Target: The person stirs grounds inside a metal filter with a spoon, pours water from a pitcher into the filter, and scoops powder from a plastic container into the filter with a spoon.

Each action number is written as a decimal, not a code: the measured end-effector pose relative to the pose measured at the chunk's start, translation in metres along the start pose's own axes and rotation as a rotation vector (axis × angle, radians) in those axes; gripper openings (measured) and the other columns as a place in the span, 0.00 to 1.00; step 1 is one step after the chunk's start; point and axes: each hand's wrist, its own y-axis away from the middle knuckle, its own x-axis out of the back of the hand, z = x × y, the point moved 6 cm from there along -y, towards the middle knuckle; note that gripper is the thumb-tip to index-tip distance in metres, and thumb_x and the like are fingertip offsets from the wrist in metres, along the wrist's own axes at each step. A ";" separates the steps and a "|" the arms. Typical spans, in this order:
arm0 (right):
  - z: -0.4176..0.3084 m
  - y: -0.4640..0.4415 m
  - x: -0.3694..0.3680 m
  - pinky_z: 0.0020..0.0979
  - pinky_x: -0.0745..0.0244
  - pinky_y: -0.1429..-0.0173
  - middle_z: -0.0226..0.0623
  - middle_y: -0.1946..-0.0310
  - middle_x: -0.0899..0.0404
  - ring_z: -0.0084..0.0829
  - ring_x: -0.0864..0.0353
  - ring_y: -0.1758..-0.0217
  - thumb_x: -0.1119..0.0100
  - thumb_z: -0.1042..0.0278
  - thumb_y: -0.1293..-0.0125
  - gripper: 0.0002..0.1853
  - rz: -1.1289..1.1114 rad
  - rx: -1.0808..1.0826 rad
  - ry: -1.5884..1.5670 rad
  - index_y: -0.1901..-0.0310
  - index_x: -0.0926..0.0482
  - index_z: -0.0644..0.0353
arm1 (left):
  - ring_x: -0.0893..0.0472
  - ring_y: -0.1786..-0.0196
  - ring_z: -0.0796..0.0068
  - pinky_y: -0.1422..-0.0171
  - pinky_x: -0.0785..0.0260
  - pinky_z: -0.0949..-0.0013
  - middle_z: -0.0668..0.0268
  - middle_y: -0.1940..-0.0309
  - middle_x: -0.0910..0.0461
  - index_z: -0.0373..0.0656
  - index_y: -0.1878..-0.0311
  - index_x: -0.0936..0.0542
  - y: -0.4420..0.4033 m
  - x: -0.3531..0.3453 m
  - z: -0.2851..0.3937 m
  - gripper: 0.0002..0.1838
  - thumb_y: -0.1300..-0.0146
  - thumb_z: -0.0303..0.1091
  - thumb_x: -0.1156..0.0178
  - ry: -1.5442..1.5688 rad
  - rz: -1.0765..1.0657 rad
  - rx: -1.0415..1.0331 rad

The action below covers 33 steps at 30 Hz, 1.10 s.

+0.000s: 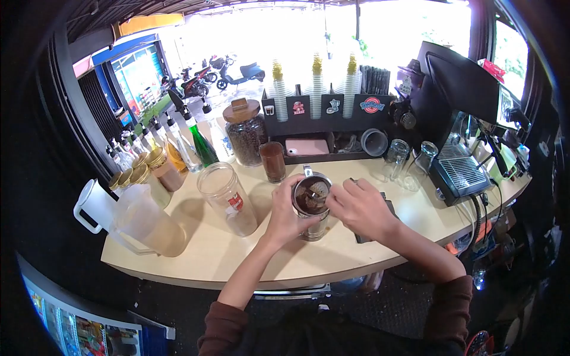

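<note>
1. Holding in the left hand (285, 210) a metal cup (304, 207), with thumb and fingers curved around its wall, spread about as wide as the cup.
2. Pinching with the right hand (362, 207) a thin utensil (322, 199), with fingers brought narrow together just beside the rim. Cannot tell whether spoon or other tool.
3. Keeping the cup near the front edge of the pale counter (196, 255), between both hands, with handle pointing away and dark brown contents inside, where the utensil dips. Cannot tell whether resting on the counter or lifted.
4. Standing to the left of the cup: a clear plastic container (222, 193) with red label.
5. Standing behind the cup, slightly left: a glass of brown drink (273, 161), near the wooden-lidded jar of coffee beans (245, 139).
6. Lying farther behind, in the black organizer (332, 126): a pink phone (307, 147).
</note>
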 end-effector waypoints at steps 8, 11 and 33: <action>0.002 0.001 -0.008 0.32 0.35 0.62 0.31 0.66 0.31 0.29 0.29 0.63 0.40 0.70 0.55 0.13 0.037 -0.028 -0.051 0.64 0.26 0.57 | 0.32 0.38 0.54 0.32 0.43 0.56 0.59 0.41 0.30 0.47 0.37 0.36 0.001 -0.002 0.000 0.49 0.68 0.28 0.24 -0.010 -0.007 -0.031; 0.005 0.000 -0.009 0.33 0.36 0.61 0.31 0.66 0.31 0.29 0.29 0.62 0.40 0.70 0.54 0.13 0.014 -0.033 -0.089 0.63 0.26 0.57 | 0.33 0.38 0.53 0.32 0.44 0.56 0.59 0.40 0.30 0.47 0.37 0.36 0.000 0.001 0.004 0.48 0.67 0.28 0.24 -0.022 -0.019 -0.013; 0.011 -0.019 -0.008 0.32 0.37 0.56 0.29 0.62 0.30 0.27 0.29 0.57 0.35 0.63 0.54 0.15 -0.073 0.143 -0.070 0.64 0.26 0.54 | 0.32 0.33 0.62 0.27 0.53 0.53 0.62 0.39 0.30 0.49 0.33 0.38 -0.011 0.006 0.007 0.49 0.63 0.33 0.24 -0.109 -0.220 -0.193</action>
